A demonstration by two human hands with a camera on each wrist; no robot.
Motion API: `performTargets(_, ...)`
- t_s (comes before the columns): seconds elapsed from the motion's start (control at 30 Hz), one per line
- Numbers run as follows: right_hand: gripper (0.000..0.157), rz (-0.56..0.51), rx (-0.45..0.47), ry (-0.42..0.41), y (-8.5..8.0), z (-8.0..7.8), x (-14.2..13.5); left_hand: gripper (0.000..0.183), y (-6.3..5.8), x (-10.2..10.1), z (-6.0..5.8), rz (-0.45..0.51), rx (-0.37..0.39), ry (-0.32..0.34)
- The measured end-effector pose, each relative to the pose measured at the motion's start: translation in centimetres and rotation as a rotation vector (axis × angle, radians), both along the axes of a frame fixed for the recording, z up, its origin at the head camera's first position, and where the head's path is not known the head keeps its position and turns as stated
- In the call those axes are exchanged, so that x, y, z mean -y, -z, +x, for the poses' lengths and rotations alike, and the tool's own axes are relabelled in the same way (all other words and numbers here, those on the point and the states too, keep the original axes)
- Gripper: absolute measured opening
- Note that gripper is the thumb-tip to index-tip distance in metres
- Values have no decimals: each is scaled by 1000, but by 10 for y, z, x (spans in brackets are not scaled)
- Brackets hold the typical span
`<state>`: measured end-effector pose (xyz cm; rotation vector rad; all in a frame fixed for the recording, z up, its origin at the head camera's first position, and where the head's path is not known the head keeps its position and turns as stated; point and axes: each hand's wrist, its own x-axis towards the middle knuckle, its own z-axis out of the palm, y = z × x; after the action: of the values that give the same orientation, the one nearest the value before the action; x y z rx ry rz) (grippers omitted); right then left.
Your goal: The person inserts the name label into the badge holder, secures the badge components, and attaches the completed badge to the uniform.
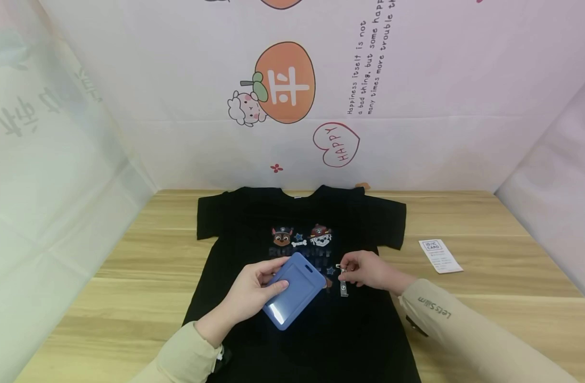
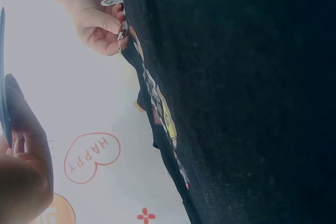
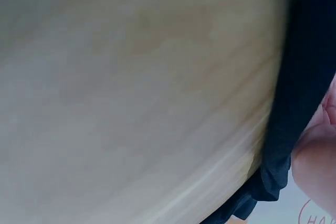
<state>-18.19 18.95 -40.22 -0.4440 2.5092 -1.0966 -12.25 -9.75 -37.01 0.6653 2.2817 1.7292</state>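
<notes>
In the head view my left hand [image 1: 254, 287] holds a blue badge holder [image 1: 294, 292] by its left side, thumb on the front, its slotted end tilted up to the right. Just right of it, my right hand [image 1: 369, 270] pinches a small badge clip [image 1: 343, 287] with a metal part and a clear strap hanging down. Holder and clip are apart. Both are above a black T-shirt [image 1: 244, 239] with cartoon dogs printed on its chest. The left wrist view shows the holder [image 2: 4, 103] edge-on and the clip [image 2: 124, 22] between the right fingertips.
A white paper card [image 1: 441, 256] printed "ID/IC CARD" lies right of the shirt on the wood-grain table [image 1: 115, 276]. Printed white cloth [image 1: 191, 143] hangs behind the table and along both sides.
</notes>
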Motion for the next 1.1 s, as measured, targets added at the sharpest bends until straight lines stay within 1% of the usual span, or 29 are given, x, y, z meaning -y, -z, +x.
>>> performTargets(0.23, 11, 51, -61, -20, -2, 1, 3, 42, 0, 1, 2, -2, 8, -6)
performTargets(0.47, 10, 109, -88, -10, -1, 3, 4, 43, 3, 1, 2, 6, 17, 3)
performTargets(0.77, 12, 167, -187, -43, -4, 3, 4, 43, 3, 1, 2, 7, 11, 1)
performTargets(1.1, 17, 174, -203, -40, -6, 0, 3, 42, 0, 0, 1, -2, 12, -4)
